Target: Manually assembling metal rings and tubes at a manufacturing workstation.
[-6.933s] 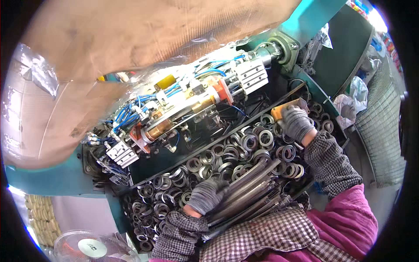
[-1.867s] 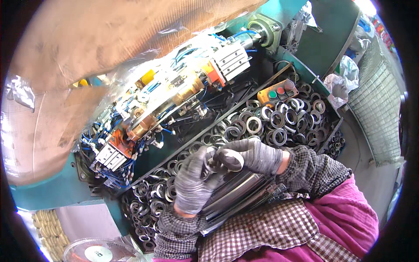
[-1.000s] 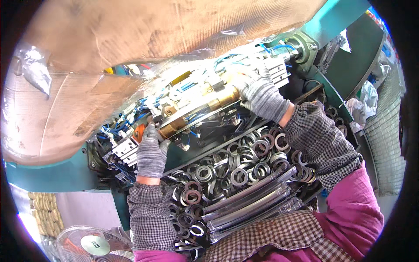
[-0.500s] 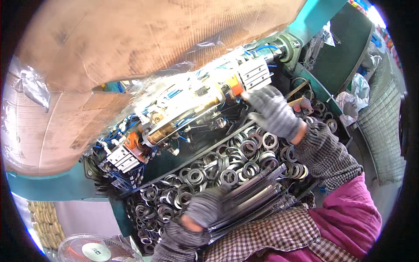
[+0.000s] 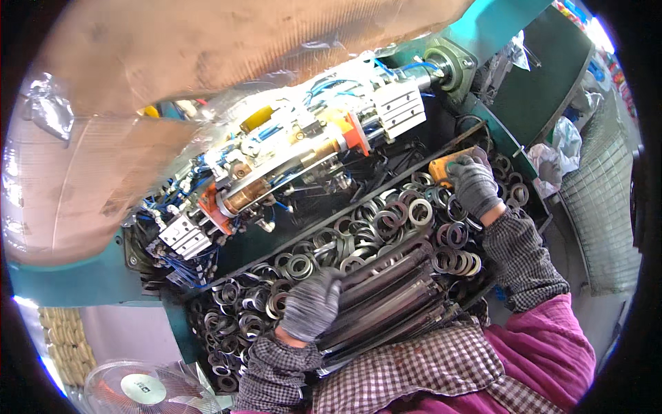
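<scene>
My gloved left hand (image 5: 312, 305) is closed round the left end of a long dark strip (image 5: 387, 265), on the upper side of a bundle of similar strips (image 5: 386, 300) in front of me; its fingertips are partly hidden. Farther right, my gloved right hand (image 5: 474, 186) wraps over a yellow-orange, block-like tool (image 5: 443, 168) near the far right of the ring bin. The hand covers much of the tool, so its exact kind does not show. Many loose metal rings (image 5: 419, 212) lie under and around the strips and both hands.
Beyond the bin stretches a machine assembly (image 5: 296, 159) with blue hoses and white blocks. Brown cardboard (image 5: 207, 48) hangs over it. A fan (image 5: 141, 390) stands at the lower left, a wire mesh panel (image 5: 603, 186) at the right. The bin's long rim (image 5: 324, 234) separates rings from machine.
My right hand has come down from beside the machine's white block onto the yellow-orange tool. My left hand has shifted up and slightly left, and the upper strip has moved with it.
</scene>
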`<state>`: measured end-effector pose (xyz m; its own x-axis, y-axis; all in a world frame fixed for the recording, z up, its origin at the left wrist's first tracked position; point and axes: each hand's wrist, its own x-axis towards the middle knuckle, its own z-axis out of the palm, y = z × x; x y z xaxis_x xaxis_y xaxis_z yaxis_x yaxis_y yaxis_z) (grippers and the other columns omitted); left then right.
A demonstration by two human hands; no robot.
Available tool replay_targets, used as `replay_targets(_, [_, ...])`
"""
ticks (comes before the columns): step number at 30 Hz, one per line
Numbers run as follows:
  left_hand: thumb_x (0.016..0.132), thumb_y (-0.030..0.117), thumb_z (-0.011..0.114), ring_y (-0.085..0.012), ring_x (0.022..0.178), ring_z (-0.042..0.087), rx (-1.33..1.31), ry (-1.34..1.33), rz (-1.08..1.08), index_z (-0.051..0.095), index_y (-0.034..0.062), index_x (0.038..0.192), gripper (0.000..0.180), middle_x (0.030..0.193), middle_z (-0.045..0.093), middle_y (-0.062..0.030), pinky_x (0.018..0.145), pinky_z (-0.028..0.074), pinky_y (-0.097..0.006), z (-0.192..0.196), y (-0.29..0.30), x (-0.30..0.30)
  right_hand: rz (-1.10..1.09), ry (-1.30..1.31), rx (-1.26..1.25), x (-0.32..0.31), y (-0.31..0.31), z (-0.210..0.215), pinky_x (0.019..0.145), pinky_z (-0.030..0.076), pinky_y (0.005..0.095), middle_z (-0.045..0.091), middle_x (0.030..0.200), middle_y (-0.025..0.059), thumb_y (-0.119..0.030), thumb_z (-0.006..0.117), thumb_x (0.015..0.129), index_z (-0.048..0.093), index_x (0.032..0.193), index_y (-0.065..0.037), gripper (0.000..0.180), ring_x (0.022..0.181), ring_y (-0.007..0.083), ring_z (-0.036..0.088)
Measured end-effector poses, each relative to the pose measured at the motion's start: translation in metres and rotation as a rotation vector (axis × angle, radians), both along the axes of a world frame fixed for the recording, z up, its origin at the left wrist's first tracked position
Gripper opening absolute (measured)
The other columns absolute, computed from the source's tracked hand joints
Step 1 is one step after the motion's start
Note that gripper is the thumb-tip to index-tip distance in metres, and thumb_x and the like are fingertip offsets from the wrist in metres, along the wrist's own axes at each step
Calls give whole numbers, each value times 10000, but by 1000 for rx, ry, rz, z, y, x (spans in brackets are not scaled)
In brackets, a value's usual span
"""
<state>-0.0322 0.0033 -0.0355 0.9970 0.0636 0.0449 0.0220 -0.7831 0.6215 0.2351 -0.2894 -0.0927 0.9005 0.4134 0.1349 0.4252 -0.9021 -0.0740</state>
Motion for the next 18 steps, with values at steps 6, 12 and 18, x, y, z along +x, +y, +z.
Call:
replay_targets(6, [911, 93, 605, -186, 716, 658, -312, -207, 219, 631, 63, 1004, 101, 808, 659, -103, 655, 523, -326, 9, -3, 13, 484, 144, 444, -47, 42, 62, 971, 431, 395, 639, 1118, 138, -242, 735, 782, 680, 1066, -60, 341, 1150, 284, 540])
replay_targets(12, [885, 180, 626, -338, 920, 656, -392, 25, -26, 659, 72, 1075, 221, 966, 669, -188, 810, 515, -403, -19, -16, 8, 273, 1181, 1239, -93, 52, 99, 710, 518, 277, 670, 844, 44, -266, 710, 869, 666, 980, -23, 271, 781, 146, 637])
replay_targets(18, [822, 197, 627, -378, 846, 609, 126, 227, -242, 682, 62, 959, 199, 921, 642, -187, 787, 489, -466, -24, -9, 7, 486, 1069, 1204, -88, 63, 91, 646, 524, 277, 663, 883, 95, -289, 657, 890, 645, 1003, 5, 316, 747, 164, 633])
